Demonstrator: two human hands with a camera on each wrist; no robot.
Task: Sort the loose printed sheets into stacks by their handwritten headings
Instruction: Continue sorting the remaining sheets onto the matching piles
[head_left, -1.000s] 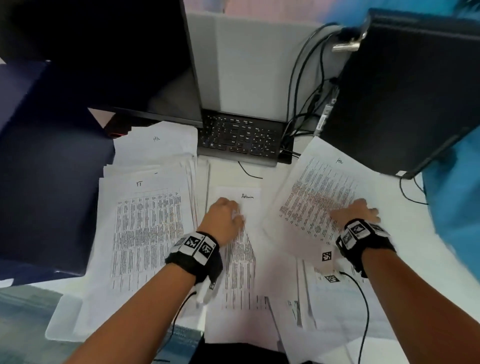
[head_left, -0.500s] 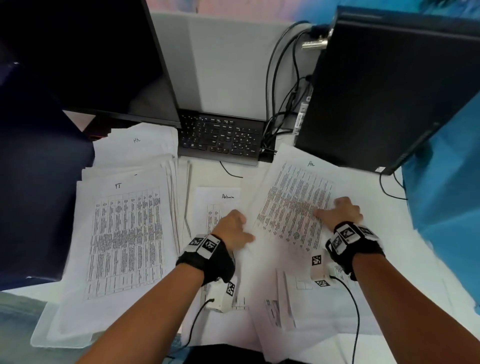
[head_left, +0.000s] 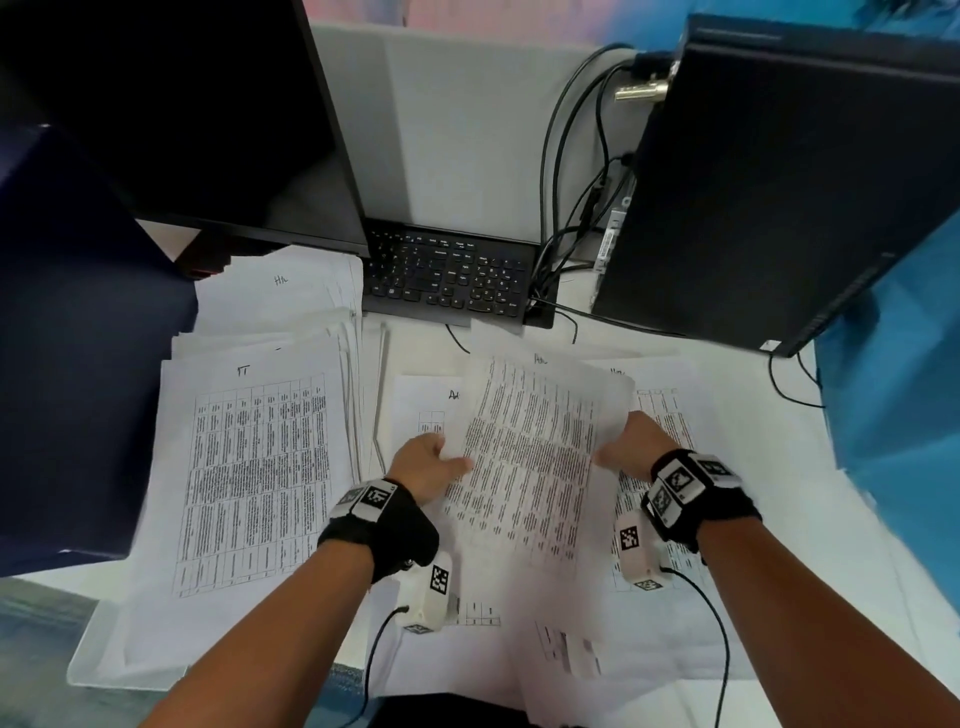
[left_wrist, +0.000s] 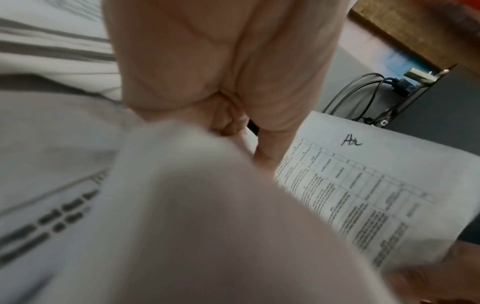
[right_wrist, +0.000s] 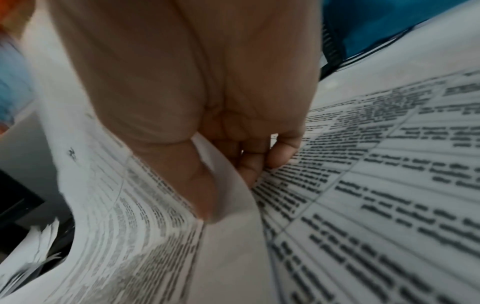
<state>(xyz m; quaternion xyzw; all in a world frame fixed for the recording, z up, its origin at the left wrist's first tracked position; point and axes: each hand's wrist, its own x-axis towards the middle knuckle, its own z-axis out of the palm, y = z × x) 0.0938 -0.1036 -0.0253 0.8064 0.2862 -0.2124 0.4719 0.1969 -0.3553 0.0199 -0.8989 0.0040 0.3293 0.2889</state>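
One sheet (head_left: 524, 457) raised off tabletop (head_left: 779, 467), pinched at both side edges.
Left hand (head_left: 423, 465) and right hand (head_left: 631, 444) each nipping an edge; risk: curl, slip, or misfiling away from "Hr" stack (head_left: 280, 283).

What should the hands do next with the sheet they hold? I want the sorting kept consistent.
Probably carry the held sheet leftward to the far-left stack. Both the left hand and right hand pinch it off the desk, and its handwritten heading looks like the one on that stack, not the nearer stack's.
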